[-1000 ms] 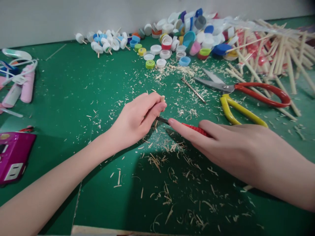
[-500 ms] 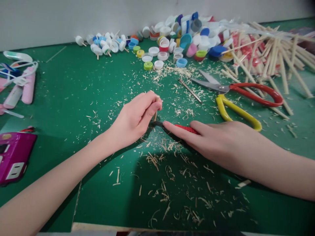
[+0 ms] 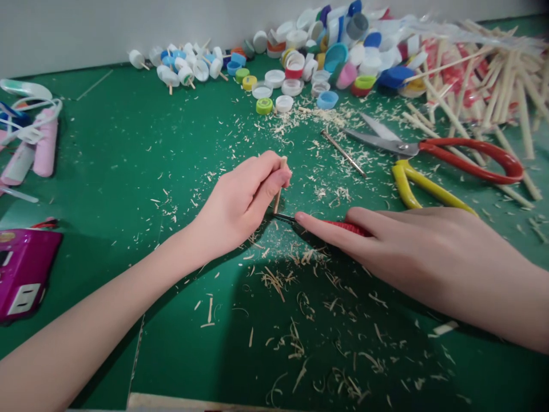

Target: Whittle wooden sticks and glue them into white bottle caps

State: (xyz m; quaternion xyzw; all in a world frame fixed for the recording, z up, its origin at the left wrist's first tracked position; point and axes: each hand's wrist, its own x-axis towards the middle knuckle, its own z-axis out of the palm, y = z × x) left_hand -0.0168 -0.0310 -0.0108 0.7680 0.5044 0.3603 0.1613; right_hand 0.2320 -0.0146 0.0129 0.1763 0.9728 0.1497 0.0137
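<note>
My left hand point(image 3: 253, 191) is closed around a short thin wooden stick point(image 3: 277, 201), holding it nearly upright with its lower end at the green tabletop. My right hand point(image 3: 386, 240) grips a knife point(image 3: 349, 227) with a red handle, its index finger stretched along the tool. The dark narrow blade meets the stick near its lower end. Curled wood shavings point(image 3: 274, 281) lie scattered below and around both hands. Most of the knife handle is hidden under my right hand.
Scissors point(image 3: 407, 150) with red and yellow handles lie beyond my right hand, beside a thin metal rod point(image 3: 343, 153). Bottle caps point(image 3: 295, 68) heap at the back, with capped sticks point(image 3: 184, 68) to their left. Wooden sticks point(image 3: 501, 86) pile at right. A magenta box point(image 3: 30, 269) stands left.
The knife and my right hand have shifted slightly rightward. The blade now shows its thin edge side at the stick. The whole view has also moved a little.
</note>
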